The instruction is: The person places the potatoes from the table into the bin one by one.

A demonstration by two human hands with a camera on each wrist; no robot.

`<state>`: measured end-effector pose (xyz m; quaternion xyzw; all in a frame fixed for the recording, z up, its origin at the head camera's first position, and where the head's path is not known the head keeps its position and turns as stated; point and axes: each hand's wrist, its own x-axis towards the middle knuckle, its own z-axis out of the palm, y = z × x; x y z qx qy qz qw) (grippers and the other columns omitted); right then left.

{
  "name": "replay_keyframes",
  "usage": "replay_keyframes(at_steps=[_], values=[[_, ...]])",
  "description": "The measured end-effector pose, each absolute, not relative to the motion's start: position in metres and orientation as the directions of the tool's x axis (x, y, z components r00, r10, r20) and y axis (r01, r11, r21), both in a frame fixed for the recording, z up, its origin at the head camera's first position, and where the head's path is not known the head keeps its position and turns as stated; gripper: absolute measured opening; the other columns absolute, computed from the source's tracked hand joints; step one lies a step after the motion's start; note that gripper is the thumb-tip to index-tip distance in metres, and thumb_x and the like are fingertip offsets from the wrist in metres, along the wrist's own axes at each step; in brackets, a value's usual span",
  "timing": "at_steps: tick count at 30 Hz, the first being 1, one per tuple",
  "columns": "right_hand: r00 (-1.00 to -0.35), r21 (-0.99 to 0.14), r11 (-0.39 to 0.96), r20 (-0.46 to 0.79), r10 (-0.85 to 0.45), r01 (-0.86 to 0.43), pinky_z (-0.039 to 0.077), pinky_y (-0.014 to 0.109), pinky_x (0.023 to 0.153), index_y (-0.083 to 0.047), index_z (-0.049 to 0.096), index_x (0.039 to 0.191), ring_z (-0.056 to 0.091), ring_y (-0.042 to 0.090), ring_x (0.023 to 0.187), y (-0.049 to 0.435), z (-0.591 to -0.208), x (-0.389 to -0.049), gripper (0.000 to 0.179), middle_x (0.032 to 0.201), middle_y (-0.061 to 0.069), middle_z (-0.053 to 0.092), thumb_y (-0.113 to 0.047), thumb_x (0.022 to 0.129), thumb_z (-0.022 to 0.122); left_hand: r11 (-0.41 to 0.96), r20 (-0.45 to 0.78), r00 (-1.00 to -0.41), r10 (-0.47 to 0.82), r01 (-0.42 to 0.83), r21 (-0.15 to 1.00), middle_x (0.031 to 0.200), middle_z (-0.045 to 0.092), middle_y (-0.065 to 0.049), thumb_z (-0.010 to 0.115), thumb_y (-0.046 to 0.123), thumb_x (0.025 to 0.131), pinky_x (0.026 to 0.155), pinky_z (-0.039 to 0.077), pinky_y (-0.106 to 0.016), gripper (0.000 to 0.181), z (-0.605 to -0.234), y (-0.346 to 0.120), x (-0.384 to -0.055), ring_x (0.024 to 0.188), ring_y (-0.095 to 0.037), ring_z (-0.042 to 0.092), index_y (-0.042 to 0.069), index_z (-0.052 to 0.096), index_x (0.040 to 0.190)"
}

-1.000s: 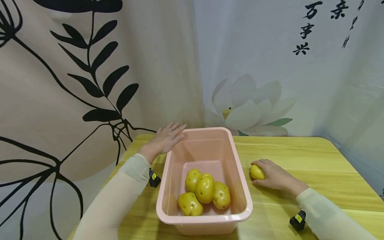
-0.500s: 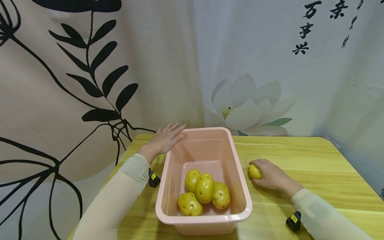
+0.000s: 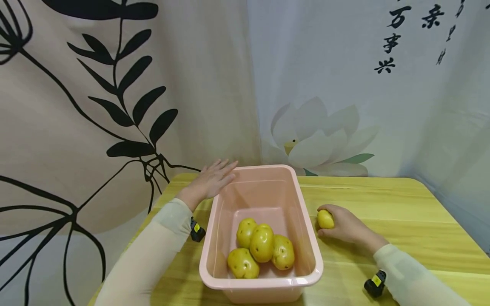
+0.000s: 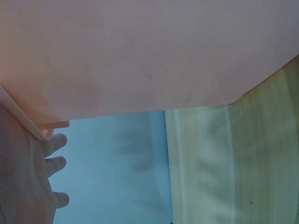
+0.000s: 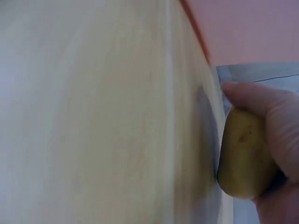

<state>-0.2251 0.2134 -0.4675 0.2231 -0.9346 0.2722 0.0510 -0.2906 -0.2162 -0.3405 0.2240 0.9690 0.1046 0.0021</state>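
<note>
A pink plastic tub (image 3: 264,281) stands on the wooden table, with several yellow potatoes (image 3: 262,243) lying in its near half. My left hand (image 3: 209,180) rests on the tub's far left rim, its fingers straight; in the left wrist view those fingers (image 4: 56,165) show beside the rim, under the pink wall. To the right of the tub, my right hand (image 3: 344,225) grips another potato (image 3: 325,219), thumb on one side and fingers on the other. The right wrist view shows this potato (image 5: 245,154) against the palm, close to the tabletop.
The yellow wood-grain table (image 3: 386,204) extends right of the tub to a rounded far corner. Behind it hangs a pale curtain (image 3: 214,85) with black leaf prints, a lotus and dark characters. Each wrist wears a small black camera (image 3: 375,284).
My right hand, holding the potato, has moved slightly left toward the tub. The left hand keeps its place on the rim. The head view has shifted slightly.
</note>
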Motion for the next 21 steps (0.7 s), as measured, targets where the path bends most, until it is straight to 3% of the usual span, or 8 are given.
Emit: replay_keyframes(at_steps=[4, 8, 15, 21], values=[[-0.919, -0.605, 0.695, 0.190, -0.346, -0.388, 0.051, 0.030, 0.067, -0.009, 0.056, 0.126, 0.057, 0.016, 0.079, 0.210, -0.463, -0.224, 0.066, 0.104, 0.003, 0.062, -0.033, 0.072, 0.085, 0.878, 0.047, -0.899, 0.435, 0.435, 0.200, 0.160, 0.012, -0.006, 0.024, 0.054, 0.102, 0.113, 0.001, -0.060, 0.055, -0.340, -0.215, -0.291, 0.147, -0.029, 0.001, 0.037, 0.014, 0.154], [-0.923, -0.679, 0.635, 0.187, -0.336, -0.368, 0.052, 0.029, 0.063, -0.011, 0.054, 0.129, 0.057, 0.018, 0.078, 0.207, -0.457, -0.223, 0.067, 0.105, 0.006, 0.062, -0.036, 0.075, 0.083, 0.877, 0.045, -0.900, 0.433, 0.433, 0.207, 0.161, 0.011, -0.004, 0.024, 0.054, 0.102, 0.113, 0.001, -0.060, 0.056, -0.340, -0.215, -0.289, 0.147, -0.029, 0.001, 0.037, 0.014, 0.154], [-0.917, -0.778, 0.508, 0.220, -0.332, -0.370, 0.053, 0.030, 0.067, -0.008, 0.054, 0.131, 0.059, 0.024, 0.088, 0.204, -0.446, -0.219, 0.059, 0.119, 0.012, 0.061, -0.026, 0.081, 0.079, 0.877, 0.049, -0.899, 0.435, 0.435, 0.204, 0.160, 0.013, -0.008, 0.023, 0.055, 0.102, 0.113, 0.002, -0.060, 0.057, -0.341, -0.215, -0.289, 0.147, -0.031, 0.002, 0.035, 0.015, 0.154], [-0.917, -0.816, 0.449, 0.226, -0.330, -0.363, 0.053, 0.030, 0.069, -0.007, 0.054, 0.130, 0.059, 0.023, 0.093, 0.203, -0.438, -0.216, 0.054, 0.122, 0.014, 0.061, -0.021, 0.083, 0.077, 0.876, 0.054, -0.901, 0.431, 0.432, 0.216, 0.160, 0.015, -0.008, 0.025, 0.053, 0.103, 0.113, 0.002, -0.060, 0.055, -0.342, -0.215, -0.289, 0.147, -0.031, 0.002, 0.035, 0.016, 0.154]])
